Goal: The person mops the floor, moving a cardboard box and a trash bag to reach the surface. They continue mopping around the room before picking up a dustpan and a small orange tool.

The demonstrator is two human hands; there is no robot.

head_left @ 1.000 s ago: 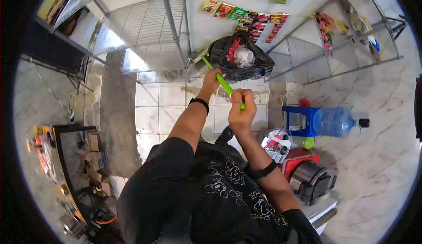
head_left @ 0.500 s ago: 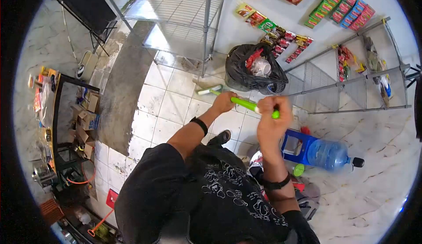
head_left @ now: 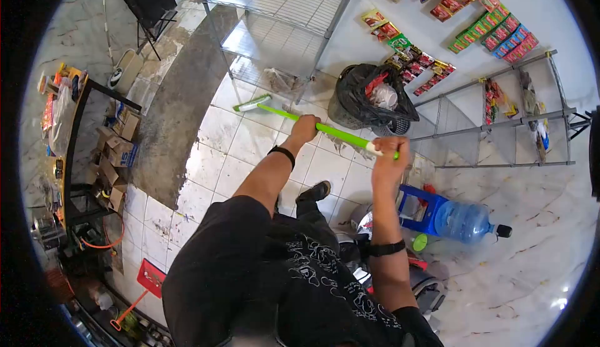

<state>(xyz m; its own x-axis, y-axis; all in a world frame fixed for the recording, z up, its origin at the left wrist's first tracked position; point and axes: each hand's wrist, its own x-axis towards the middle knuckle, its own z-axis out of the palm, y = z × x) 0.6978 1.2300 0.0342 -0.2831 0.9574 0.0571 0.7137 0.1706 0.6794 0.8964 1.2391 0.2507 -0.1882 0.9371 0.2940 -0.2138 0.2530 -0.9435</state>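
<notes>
A broom with a bright green handle (head_left: pixel 340 134) runs diagonally in front of me. Its green and white bristle head (head_left: pixel 253 102) is at the white tiled floor, left of the wire rack's front leg. Partway down the handle, my left hand (head_left: pixel 304 129) is closed around it. My right hand (head_left: pixel 390 155) grips the top end, by a pale section of the handle. Beyond the handle stands a dark bin (head_left: pixel 350 110) lined with a black bag, with crumpled waste on top.
A metal wire rack (head_left: pixel 275 34) stands ahead, another (head_left: pixel 500 125) at the right wall. A water bottle (head_left: pixel 465 221) on a blue stand (head_left: pixel 415 208) is at right. Left are a cluttered table (head_left: pixel 78 140), cardboard boxes (head_left: pixel 119 153) and a red dustpan (head_left: pixel 151 277). Sachet strips (head_left: pixel 494 28) hang on the wall.
The broom head has swept left across the tiles, away from the bin and past the rack leg. More of the handle shows below my left hand. Both hands keep their grip.
</notes>
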